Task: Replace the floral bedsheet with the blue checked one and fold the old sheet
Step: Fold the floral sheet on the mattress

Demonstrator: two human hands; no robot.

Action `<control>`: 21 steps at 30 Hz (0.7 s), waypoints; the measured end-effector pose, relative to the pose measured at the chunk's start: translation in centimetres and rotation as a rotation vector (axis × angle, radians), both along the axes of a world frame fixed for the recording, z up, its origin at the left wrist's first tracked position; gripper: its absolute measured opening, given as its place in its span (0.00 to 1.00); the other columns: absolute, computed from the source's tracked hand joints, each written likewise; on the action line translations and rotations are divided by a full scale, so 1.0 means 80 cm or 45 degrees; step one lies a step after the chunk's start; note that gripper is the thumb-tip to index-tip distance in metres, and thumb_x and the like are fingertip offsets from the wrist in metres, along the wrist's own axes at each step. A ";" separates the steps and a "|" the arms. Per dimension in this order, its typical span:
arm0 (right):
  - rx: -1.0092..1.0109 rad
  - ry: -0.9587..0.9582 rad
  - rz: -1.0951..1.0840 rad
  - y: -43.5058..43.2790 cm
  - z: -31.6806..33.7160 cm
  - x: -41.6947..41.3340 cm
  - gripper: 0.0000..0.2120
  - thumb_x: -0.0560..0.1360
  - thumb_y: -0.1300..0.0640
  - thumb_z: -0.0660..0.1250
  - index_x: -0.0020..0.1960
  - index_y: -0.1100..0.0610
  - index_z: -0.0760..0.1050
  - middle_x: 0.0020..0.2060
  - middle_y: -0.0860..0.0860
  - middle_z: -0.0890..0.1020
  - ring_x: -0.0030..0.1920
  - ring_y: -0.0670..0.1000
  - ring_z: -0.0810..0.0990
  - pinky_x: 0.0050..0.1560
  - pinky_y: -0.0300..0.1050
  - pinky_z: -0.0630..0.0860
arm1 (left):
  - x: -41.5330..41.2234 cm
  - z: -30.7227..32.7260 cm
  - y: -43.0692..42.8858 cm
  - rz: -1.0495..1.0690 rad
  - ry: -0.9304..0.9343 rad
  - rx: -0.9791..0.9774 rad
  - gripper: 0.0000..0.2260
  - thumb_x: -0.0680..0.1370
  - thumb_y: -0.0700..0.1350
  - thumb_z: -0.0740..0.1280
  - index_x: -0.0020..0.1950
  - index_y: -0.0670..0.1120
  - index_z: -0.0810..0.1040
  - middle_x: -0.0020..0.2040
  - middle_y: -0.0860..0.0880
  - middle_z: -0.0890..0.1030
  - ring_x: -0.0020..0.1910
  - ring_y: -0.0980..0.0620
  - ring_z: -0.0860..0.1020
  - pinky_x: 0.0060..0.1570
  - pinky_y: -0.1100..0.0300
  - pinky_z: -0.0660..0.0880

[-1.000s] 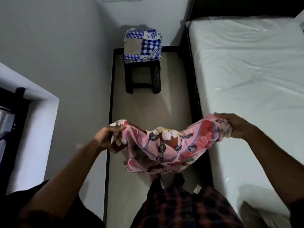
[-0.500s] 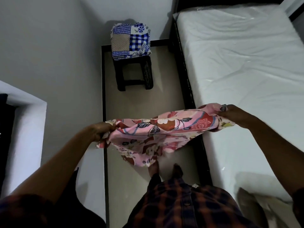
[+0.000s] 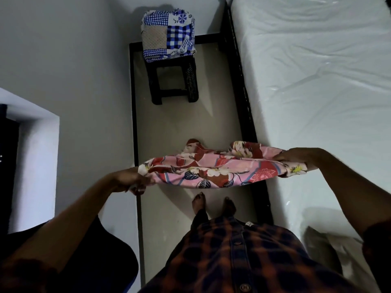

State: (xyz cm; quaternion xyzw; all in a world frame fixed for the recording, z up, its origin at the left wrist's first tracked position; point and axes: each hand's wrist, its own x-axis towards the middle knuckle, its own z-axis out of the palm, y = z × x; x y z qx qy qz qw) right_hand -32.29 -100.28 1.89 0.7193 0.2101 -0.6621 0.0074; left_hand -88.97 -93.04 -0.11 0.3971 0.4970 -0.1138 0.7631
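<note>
Left grip [image 3: 129, 179] & right grip [image 3: 296, 157] are each pinching one end of the floral sheet [image 3: 220, 170], fingers curled on cloth, stretching it taut over the floor [image 3: 179, 127] beside the bare mattress [image 3: 317, 81], prob. to line up edges for a fold. Blue checked sheet [image 3: 168, 34] is sitting folded on the stool [image 3: 173, 85], apparently parked there till it's needed.

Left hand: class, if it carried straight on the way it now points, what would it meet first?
The floral sheet that the left hand grips; beyond it, probably the bed frame, though depth is unclear.
</note>
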 end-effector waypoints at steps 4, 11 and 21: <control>0.156 0.529 -0.255 -0.028 0.005 0.010 0.24 0.78 0.65 0.66 0.73 0.62 0.70 0.65 0.69 0.76 0.64 0.71 0.77 0.67 0.67 0.72 | -0.003 0.003 -0.001 0.275 -0.139 0.254 0.28 0.73 0.57 0.73 0.68 0.44 0.74 0.42 0.41 0.77 0.32 0.52 0.71 0.30 0.62 0.67; 0.370 0.489 -0.395 -0.045 -0.007 -0.019 0.20 0.79 0.67 0.61 0.70 0.59 0.73 0.61 0.63 0.81 0.60 0.67 0.81 0.54 0.56 0.82 | 0.001 -0.009 0.011 0.288 0.350 0.102 0.07 0.82 0.41 0.64 0.54 0.37 0.73 0.37 0.37 0.75 0.30 0.44 0.73 0.31 0.55 0.73; 0.300 -0.300 0.037 -0.028 -0.060 -0.039 0.07 0.81 0.60 0.65 0.50 0.60 0.81 0.51 0.60 0.84 0.48 0.59 0.84 0.49 0.50 0.82 | -0.012 0.009 -0.016 -0.157 0.102 -0.207 0.31 0.69 0.46 0.76 0.64 0.32 0.70 0.30 0.37 0.72 0.24 0.47 0.70 0.23 0.62 0.68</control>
